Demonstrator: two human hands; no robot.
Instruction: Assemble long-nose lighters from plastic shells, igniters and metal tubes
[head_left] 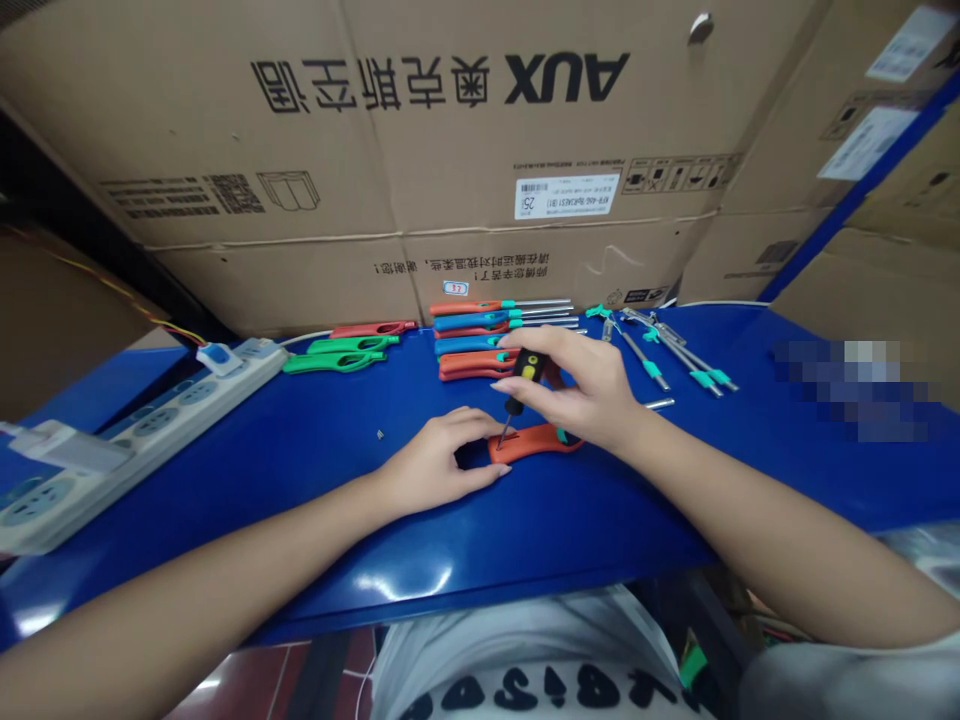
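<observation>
An orange long-nose lighter (536,442) lies on the blue table in front of me, its metal tube reaching out to the right past my hand. My left hand (431,462) pinches the handle's near end between thumb and fingers. In my right hand (581,380) is a small screwdriver (529,370) with a black and yellow handle, held tilted. Its tip meets the lighter handle close to my left fingers. A few tiny screws (379,434) sit on the table left of my left hand. Just beyond my hands, several orange and blue lighters (469,322) are lined up side by side.
Green handle shells (341,361) and a red one (373,329) lie at the back left. Metal tubes with turquoise parts (679,350) are scattered at the back right. A white power strip (150,435) runs along the left side. A cardboard wall (450,150) stands behind.
</observation>
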